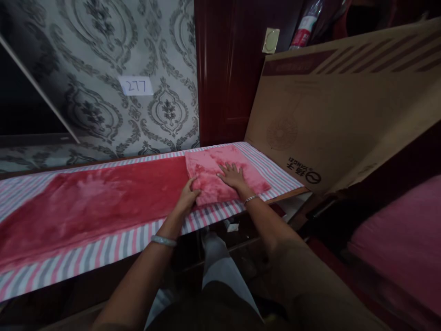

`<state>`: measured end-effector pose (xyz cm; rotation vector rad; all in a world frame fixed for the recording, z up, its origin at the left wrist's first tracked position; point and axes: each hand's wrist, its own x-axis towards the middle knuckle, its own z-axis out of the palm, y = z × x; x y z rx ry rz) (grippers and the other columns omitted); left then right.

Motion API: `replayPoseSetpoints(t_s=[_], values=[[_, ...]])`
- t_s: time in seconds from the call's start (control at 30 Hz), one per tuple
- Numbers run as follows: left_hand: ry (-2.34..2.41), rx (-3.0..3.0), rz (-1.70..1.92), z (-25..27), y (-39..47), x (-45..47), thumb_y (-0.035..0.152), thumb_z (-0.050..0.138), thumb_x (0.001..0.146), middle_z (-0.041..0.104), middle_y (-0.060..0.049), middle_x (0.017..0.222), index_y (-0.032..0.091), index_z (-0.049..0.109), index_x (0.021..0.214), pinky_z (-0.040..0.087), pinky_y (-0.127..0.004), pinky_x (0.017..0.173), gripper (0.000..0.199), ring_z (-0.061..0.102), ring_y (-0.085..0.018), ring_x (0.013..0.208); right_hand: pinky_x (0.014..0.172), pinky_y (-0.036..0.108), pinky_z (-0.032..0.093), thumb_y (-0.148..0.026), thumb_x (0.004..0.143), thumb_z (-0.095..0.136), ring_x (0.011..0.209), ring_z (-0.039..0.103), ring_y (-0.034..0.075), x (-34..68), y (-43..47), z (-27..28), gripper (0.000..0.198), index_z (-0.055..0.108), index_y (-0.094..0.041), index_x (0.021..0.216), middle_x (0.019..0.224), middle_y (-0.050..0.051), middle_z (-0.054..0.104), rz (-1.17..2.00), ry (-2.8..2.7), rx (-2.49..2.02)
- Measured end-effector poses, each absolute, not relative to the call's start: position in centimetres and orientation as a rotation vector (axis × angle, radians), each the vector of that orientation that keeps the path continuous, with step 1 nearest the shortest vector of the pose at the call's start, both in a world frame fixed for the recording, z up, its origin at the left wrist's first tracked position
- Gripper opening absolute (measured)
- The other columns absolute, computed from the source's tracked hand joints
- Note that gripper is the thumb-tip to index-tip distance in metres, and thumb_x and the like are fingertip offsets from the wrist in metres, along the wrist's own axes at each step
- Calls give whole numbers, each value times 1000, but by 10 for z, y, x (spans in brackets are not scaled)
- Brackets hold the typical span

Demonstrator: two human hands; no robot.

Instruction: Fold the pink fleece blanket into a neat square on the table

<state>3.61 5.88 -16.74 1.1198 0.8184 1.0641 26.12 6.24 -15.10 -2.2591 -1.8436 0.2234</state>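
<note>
A long red and pink plush blanket (138, 188) lies along a narrow table, its right end folded over into a paler pink layered section (220, 191). At the left edge of that folded section my left hand (188, 196) grips the cloth, thumb and fingers curled over the fold. My right hand (233, 176) lies flat on top of the folded section, palm down with fingers spread. Beneath the blanket is a striped pink, grey and white tablecloth (110, 250).
A large cardboard box (330, 105) leans at the table's right end, with a bottle (303, 32) behind it. Patterned wallpaper bearing a paper marked 277 (136, 86) backs the table. A dark screen (27, 101) stands at left; pink fabric (403, 239) is at right.
</note>
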Motion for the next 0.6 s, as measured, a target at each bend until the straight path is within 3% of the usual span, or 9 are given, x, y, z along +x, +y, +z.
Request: replayPoseSetpoints(t_s=[0.23,0.43,0.6], values=[[1051,1229,1117,-166,58,36,-2,71,57,72,-4,94,17,64,120,55,-27,72,67,66,-19,78,118,58,6,-59,99,24,152,2,31,256,55,-130,65,16,-33,158,167,2,7,344,-1888,-2305],[912,1171,1068,-169,63,26,8,82,56,72,-7,111,18,63,120,54,-32,89,67,67,-23,99,116,61,8,-54,100,20,151,7,32,256,39,-131,61,25,-31,156,165,7,15,159,-1761,-2365],[824,1101,1047,-175,65,26,16,90,50,68,-11,121,19,59,126,53,-39,96,82,64,-27,111,116,62,6,-56,100,20,151,3,32,279,31,-148,63,21,-30,157,166,6,10,168,-1649,-2402]])
